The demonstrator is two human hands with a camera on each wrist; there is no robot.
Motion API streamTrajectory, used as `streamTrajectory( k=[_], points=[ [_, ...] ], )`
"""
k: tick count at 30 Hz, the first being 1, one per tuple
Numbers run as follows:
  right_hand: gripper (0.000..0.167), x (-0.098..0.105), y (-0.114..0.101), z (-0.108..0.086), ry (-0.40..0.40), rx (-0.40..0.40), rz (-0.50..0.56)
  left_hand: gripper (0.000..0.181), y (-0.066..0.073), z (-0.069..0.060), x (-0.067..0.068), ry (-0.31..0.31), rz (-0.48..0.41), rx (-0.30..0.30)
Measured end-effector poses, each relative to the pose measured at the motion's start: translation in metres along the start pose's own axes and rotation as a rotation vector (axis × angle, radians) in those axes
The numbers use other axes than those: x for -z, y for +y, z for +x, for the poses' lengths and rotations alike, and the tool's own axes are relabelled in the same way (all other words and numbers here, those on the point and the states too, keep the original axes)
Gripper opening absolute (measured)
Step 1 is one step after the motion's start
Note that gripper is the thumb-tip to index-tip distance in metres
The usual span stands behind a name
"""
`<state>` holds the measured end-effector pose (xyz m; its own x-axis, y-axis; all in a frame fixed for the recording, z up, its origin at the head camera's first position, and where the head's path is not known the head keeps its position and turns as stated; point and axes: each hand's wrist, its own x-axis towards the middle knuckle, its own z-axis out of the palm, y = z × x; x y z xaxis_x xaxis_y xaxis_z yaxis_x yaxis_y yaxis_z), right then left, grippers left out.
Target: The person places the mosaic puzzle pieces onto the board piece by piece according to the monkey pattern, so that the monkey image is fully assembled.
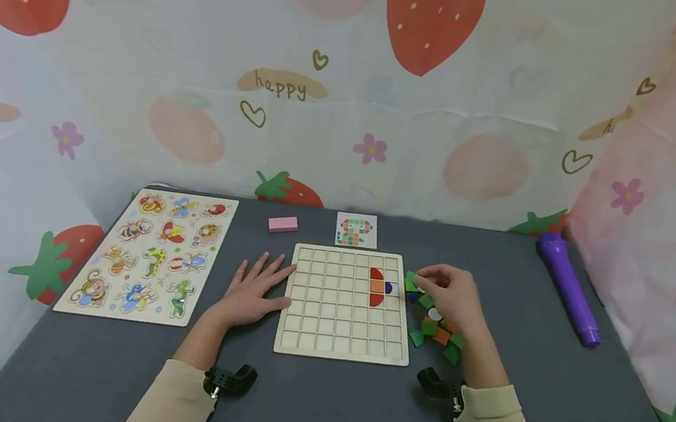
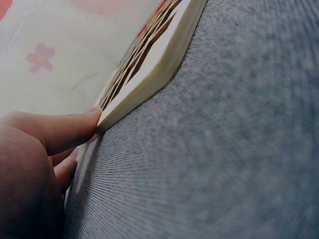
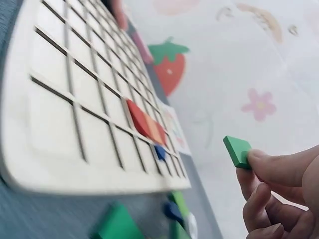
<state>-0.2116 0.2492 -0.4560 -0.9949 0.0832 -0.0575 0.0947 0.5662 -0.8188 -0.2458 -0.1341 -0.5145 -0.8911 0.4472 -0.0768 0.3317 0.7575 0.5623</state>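
A pale wooden grid board (image 1: 323, 327) lies on the dark cloth. Near its right side sit two red curved pieces (image 1: 377, 273), an orange square (image 1: 377, 286) between them and a small blue half-round piece (image 1: 388, 287). My left hand (image 1: 249, 299) rests with fingers spread on the cloth, its thumb (image 2: 75, 130) touching the board's left edge. Between thumb and finger, my right hand (image 1: 451, 297) pinches a green square tile (image 3: 238, 151), held up off the table just right of the board. Loose green, orange, blue and white pieces (image 1: 429, 328) lie below that hand.
A small pattern card (image 1: 357, 230) lies behind the board, with a pink block (image 1: 282, 224) to its left. On the left is an insect-and-animal picture board (image 1: 137, 249). A purple cylinder with a wider head (image 1: 568, 288) lies far right. A strawberry-print curtain (image 1: 335, 132) hangs behind.
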Motion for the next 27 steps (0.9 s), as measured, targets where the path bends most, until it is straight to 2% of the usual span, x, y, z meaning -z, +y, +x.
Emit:
streamTrajectory(
  k=[6, 17, 27],
  points=[
    [0.021, -0.024, -0.006, 0.003, -0.013, 0.008, 0.005, 0.073, 0.003, 0.0, 0.0, 0.001, 0.001, -0.013],
    [0.016, -0.053, -0.015, 0.005, -0.055, 0.094, 0.037, 0.072, 0.004, 0.001, 0.0, 0.001, -0.002, -0.017],
    [0.01, -0.073, -0.017, 0.011, -0.039, 0.153, -0.059, 0.072, 0.0, 0.0, -0.001, 0.008, -0.003, 0.0]
  ],
)
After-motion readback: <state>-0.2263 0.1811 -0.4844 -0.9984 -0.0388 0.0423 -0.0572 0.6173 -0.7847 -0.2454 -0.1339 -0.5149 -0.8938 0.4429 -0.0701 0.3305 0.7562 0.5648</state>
